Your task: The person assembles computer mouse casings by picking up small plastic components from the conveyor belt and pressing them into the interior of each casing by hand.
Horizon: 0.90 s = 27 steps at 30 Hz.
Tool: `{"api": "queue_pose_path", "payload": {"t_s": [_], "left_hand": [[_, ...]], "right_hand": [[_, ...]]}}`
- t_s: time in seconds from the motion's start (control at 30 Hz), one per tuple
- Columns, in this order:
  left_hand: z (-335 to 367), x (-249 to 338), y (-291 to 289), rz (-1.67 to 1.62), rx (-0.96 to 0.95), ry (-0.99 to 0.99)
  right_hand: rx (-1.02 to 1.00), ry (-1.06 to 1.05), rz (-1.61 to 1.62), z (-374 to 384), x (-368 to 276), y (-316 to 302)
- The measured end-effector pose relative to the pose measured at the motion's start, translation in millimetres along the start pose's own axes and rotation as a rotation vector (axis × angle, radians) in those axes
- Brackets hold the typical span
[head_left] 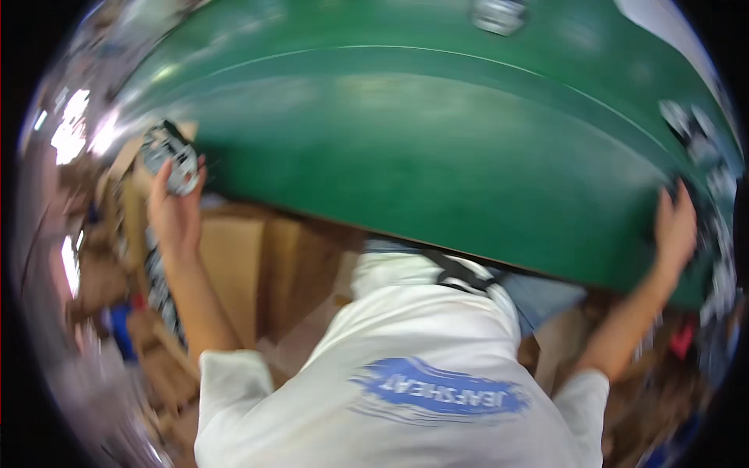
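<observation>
My left hand (178,209), raised at the table's left end, is closed around a rounded silver metal part (173,158) with dark areas and holes. The part stands up from the fingertips, over the corner of an open cardboard box. At the right end of the green table (437,171), my right hand (677,230) reaches among dark and silver parts (706,210). Its fingers point away from me and touch or overlap a dark piece. Blur hides whether they grip it.
More silver parts (690,125) lie along the table's far right edge. Another silver piece (499,15) sits at the far side. Below the left edge stand cardboard boxes (226,265), with a blue item (119,331) among further boxes on the floor. The table's near edge runs before my waist.
</observation>
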<state>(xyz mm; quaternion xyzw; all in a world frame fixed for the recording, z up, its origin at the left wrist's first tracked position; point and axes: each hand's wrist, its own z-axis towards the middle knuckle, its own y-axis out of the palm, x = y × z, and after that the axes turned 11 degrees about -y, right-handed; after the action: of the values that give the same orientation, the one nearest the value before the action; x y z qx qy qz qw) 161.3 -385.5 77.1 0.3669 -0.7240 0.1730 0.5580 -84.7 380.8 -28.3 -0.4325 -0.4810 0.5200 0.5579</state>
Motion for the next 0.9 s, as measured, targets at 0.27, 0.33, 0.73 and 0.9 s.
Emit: {"api": "queue_pose_path", "payload": {"t_s": [0.27,0.33,0.73,0.9], "left_hand": [[-48,21,-275,0.362,1.063,0.067],[-69,22,-292,0.539,1.043,-0.127],[58,31,-139,0.627,0.594,0.346],[96,-43,131,0.722,-0.08,0.465]], "right_hand": [[0.003,-0.2,0.291,21,24,53],[-0.003,-0.159,0.443,16,0,45],[-0.046,-0.35,0.637,-19,-45,1],[0.035,-0.307,0.709,-39,-100,-23]]}}
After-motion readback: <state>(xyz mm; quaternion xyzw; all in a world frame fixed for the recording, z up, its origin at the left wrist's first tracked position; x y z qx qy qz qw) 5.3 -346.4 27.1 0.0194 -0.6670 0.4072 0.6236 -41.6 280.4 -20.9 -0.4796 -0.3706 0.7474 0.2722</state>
